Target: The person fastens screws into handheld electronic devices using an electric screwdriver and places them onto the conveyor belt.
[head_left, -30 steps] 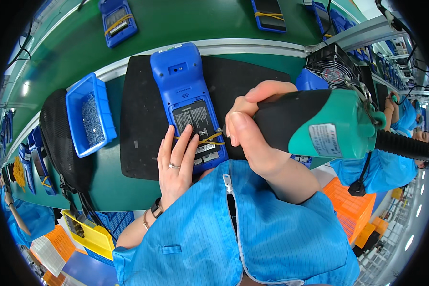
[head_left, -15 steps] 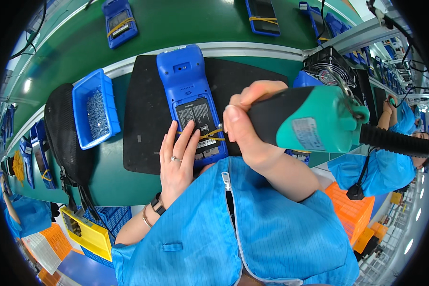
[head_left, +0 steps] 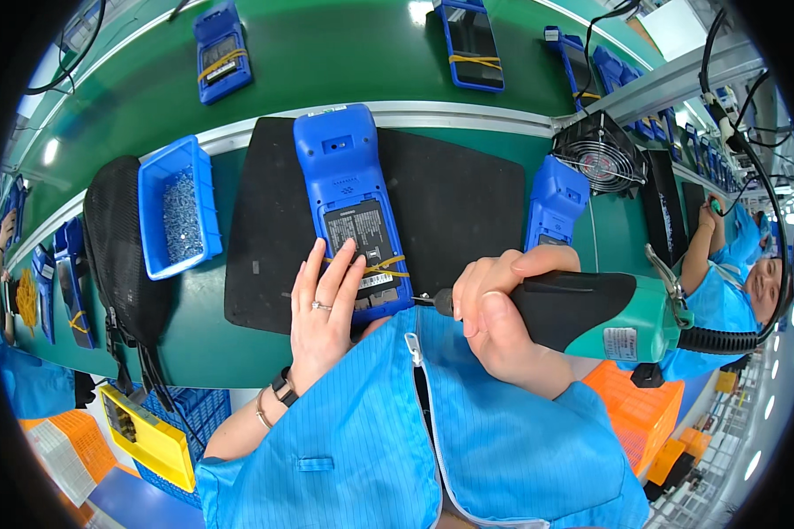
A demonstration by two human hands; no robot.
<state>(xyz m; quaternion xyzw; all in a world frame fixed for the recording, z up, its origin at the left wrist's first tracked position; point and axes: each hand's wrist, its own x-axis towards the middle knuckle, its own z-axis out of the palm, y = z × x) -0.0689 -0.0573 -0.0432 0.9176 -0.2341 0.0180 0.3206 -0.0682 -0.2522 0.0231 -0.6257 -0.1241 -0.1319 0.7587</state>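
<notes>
A blue handheld terminal (head_left: 340,172) lies back side up on a black mat (head_left: 454,185), its battery exposed and a yellow rubber band around its lower part. My left hand (head_left: 324,322) holds its near end, fingers stretched over the battery and band, thumb mostly hidden at the lower edge. In my right hand (head_left: 512,309) is a green and black electric screwdriver (head_left: 582,313), gripped around its black part. The bit points left, close to the terminal's lower right corner; at its tip sits something small, perhaps a screw. Whether the tip touches the terminal I cannot tell.
A blue bin of small screws (head_left: 181,212) stands left of the mat, beside a black mesh bag (head_left: 119,247). Right of the mat lie another blue terminal (head_left: 556,198) and a fan (head_left: 600,154). Banded terminals (head_left: 472,48) rest on the green surface beyond the rail. Co-workers sit at both sides.
My right hand has brought the screwdriver down and to the right, turning it so the bit lies near the terminal's lower corner. The left hand stays on the terminal.
</notes>
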